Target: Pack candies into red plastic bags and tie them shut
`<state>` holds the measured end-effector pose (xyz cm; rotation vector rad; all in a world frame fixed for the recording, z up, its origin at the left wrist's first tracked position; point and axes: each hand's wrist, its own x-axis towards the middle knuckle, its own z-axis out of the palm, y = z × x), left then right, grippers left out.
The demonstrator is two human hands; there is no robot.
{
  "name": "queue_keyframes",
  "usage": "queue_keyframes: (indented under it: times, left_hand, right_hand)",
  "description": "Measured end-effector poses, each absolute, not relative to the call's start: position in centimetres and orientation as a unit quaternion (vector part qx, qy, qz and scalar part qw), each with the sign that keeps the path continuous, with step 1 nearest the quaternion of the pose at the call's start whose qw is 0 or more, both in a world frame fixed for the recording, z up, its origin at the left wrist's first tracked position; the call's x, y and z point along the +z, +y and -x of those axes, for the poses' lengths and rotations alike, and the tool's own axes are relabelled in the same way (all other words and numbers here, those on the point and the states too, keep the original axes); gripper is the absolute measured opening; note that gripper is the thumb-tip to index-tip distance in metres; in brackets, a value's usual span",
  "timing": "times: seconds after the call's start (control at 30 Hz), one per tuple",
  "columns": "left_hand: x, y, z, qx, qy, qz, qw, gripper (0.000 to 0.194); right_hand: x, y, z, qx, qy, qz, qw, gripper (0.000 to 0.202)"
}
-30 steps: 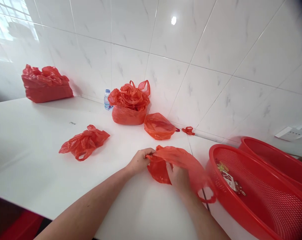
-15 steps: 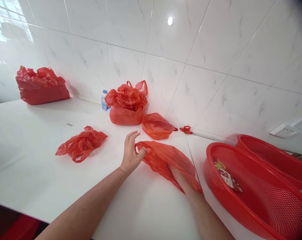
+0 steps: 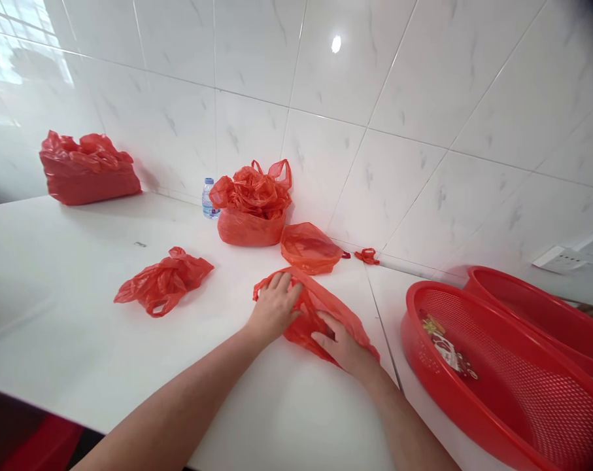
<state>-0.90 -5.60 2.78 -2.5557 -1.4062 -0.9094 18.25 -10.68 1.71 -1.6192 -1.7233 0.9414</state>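
I judge this the smoothing step, my left hand (image 3: pixel 274 307) and right hand (image 3: pixel 344 345) against the loose red bag (image 3: pixel 333 302) on the white surface (image 3: pixel 296 405), both grips part-open and seemingly pinching nothing, the next move calling for light, even pressure.

1. Indoors for sure, some plain tiled room. Can't tell if it's a kitchen, shop or workroom tbh.
2. Glossy marbled wall tiles (image 3: pixel 178 39) all across the back, bright barred glare (image 3: pixel 19 39) upper left.
3. Long white tabletop (image 3: pixel 281 412), dark seam (image 3: pixel 385 340) right of center.
4. Wall socket (image 3: pixel 561 260) plus 2 big red plastic tubs (image 3: pixel 436 383) at right.
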Motion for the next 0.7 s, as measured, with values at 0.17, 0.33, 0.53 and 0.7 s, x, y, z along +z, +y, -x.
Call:
queue_keyframes:
  times: [0.17, 0.33, 0.53, 0.7]
  left_hand:
    - [1.9, -4.5, 2.5, -0.219, -0.514, 0.829, -0.007, 0.072]
    - [1.5, -4.5, 3.2, -0.167, -0.467, 0.861, -0.116, 0.085]
    - [2.1, -4.7, 3.9, -0.144, -0.453, 0.865, -0.162, 0.082]
    - [3.0, -5.4, 2.6, -0.269, -0.418, 0.865, -0.068, 0.040]
  right_hand:
    - [2.0, -10.0, -19.5, 0.361, -0.646, 0.590, 0.323, 0.051]
    - [-0.1, -7.3, -22.1, 0.457, -0.479, 0.559, 0.500, 0.048]
    - [-0.4, -7.0, -22.4, 0.277, -0.554, 0.667, 0.414, 0.057]
    - [0.4, -8.3, -20.2, 0.051, -0.654, 0.723, 0.217, 0.062]
